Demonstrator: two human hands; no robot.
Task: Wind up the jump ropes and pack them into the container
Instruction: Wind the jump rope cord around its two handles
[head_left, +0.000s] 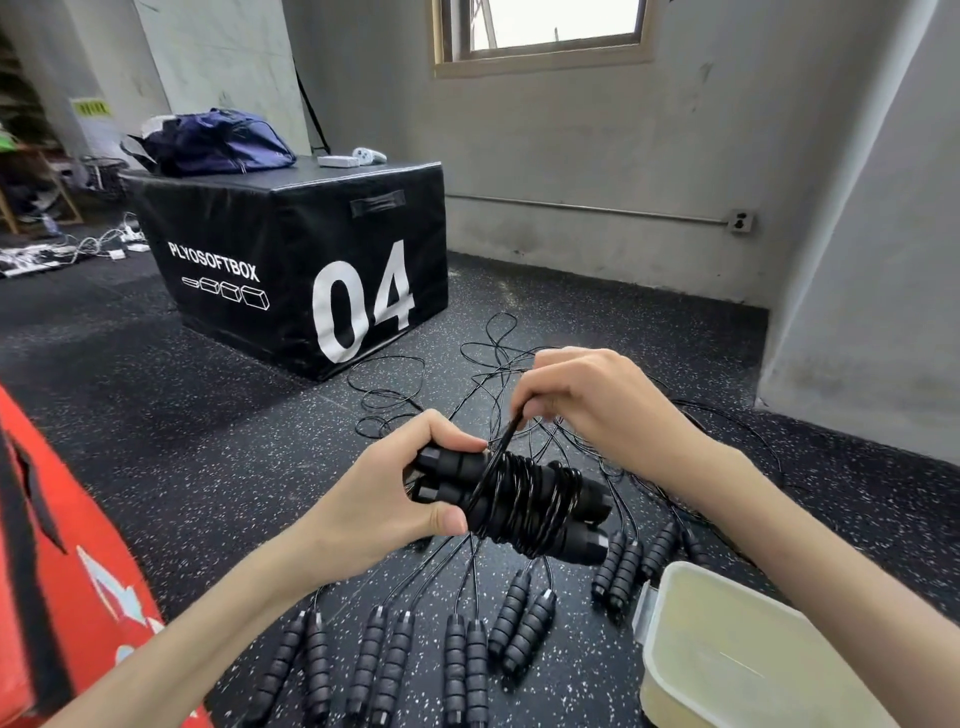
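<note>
jump rope (524, 499) gripped between both hands

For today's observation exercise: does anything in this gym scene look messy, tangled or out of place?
Yes. The loose black cords of the unwound jump ropes lie in a tangled heap on the floor behind the hands, while their foam handles lie in neat pairs in front. Farther left, white cables also sprawl across the floor.

The left hand (400, 488) gripped a pair of black foam jump-rope handles (545, 506) wound with thin black cord (524, 493), whose end the right hand (582, 400) pinched above. More black handle pairs (465, 670) lay on the speckled rubber floor (208, 415) beside a translucent plastic container (727, 654).
</note>
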